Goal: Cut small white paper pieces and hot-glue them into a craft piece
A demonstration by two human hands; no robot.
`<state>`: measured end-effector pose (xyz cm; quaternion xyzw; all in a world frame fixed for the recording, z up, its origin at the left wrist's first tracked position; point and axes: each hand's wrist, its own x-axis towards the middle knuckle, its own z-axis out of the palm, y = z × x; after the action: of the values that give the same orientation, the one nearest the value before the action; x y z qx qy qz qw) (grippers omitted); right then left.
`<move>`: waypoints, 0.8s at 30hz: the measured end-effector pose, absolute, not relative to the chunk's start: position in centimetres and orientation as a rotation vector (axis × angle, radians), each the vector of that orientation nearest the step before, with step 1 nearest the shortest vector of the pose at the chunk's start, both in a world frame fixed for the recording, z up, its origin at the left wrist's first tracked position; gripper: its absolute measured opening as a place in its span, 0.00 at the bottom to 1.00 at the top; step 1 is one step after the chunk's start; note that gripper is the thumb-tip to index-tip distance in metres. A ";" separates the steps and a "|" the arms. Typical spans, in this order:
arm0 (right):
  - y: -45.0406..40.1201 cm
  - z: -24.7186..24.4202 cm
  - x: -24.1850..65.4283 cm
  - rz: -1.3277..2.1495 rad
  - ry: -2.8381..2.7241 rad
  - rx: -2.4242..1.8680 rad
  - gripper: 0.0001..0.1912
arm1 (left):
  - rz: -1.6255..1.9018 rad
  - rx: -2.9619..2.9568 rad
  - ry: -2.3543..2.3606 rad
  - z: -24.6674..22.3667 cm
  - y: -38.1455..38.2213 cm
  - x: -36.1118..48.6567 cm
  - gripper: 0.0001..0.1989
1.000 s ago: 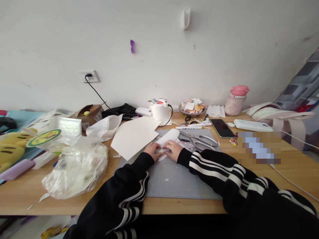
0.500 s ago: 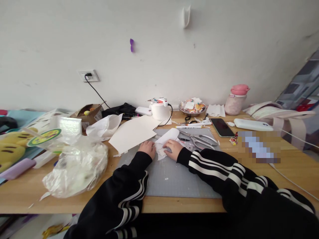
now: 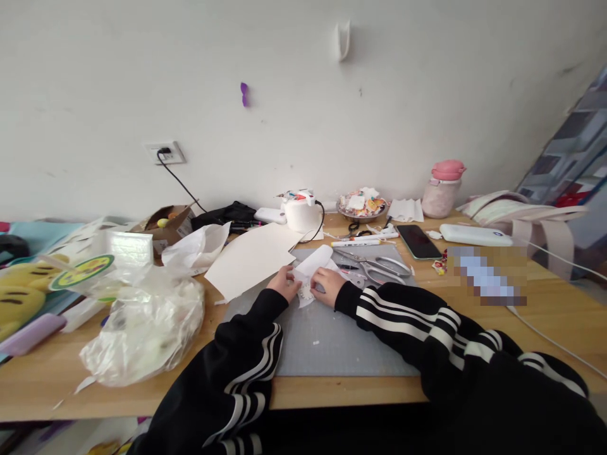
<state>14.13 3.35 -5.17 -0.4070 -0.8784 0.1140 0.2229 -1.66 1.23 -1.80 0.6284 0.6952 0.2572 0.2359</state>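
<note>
A small white piece of paper with dark marks along its edge lies on the grey cutting mat. My left hand is closed at the paper's left edge, fingertips pinching it. From the right, my right hand grips the same paper with curled fingers. Behind them a curled white sheet rises from the mat. Large silver scissors rest just right of my right hand. A big cream sheet of paper lies beyond my left hand, overlapping the mat.
A crumpled plastic bag fills the table's left side. Markers, a black phone, a white power bank and a pink-lidded bottle stand or lie to the right. A bowl of scraps sits near the wall.
My hands have shifted slightly on the small paper, and the fingers of both are more drawn in around it. The view has tilted up a little.
</note>
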 end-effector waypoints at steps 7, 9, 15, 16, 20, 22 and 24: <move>3.5 -5.5 14.1 0.311 -2.420 -1.119 0.03 | 0.767 1.749 1.779 -1.8 1.4 -1.3 0.03; 3.6 -5.6 14.1 0.310 -2.421 -1.119 0.03 | 0.885 1.658 1.689 -1.9 1.4 -1.2 0.04; 3.7 -5.7 14.1 0.306 -2.405 -1.118 0.03 | 1.031 1.191 1.537 -1.3 1.0 -0.3 0.10; 3.7 -5.7 14.1 0.306 -2.402 -1.116 0.03 | 1.055 1.124 1.518 -1.1 0.9 -0.2 0.12; 3.7 -5.8 14.0 0.307 -2.386 -1.103 0.03 | 1.118 0.948 1.442 -0.3 0.7 0.0 0.16; 3.7 -5.8 14.0 0.308 -2.380 -1.089 0.02 | 1.098 0.863 1.444 0.2 0.5 0.1 0.15; 3.7 -5.9 14.0 0.309 -2.374 -1.074 0.02 | 1.027 0.805 1.481 0.6 0.2 0.2 0.15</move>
<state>14.04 3.70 -5.85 -0.3957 -0.8746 0.1137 0.2560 0.17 0.24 0.65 0.3403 0.6259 0.4342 0.5513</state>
